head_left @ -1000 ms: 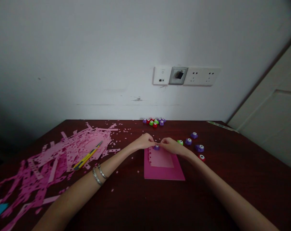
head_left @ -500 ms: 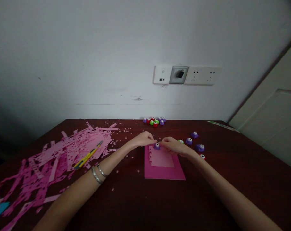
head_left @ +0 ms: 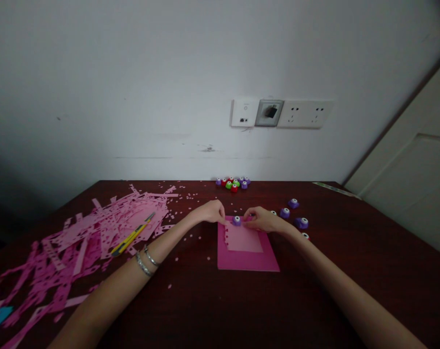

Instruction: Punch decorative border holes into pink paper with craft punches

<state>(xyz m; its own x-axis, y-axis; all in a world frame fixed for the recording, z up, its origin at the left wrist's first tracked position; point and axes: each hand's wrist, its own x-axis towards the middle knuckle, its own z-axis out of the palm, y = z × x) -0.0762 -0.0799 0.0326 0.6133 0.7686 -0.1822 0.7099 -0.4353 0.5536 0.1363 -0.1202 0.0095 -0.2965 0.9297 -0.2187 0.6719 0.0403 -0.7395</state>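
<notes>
Pale pink sheet [head_left: 243,241] on magenta card [head_left: 248,262], left edge notched, near and right edges seemingly uncut, purple punch [head_left: 236,221] at far edge; left hand [head_left: 213,211] pinches the corner, right hand's [head_left: 264,220] grip cannot be told.

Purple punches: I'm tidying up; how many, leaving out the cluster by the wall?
4: one punch between the left hand and right hand, and three right of them: a far one, a middle one and a near one. Others may be hidden.
</notes>
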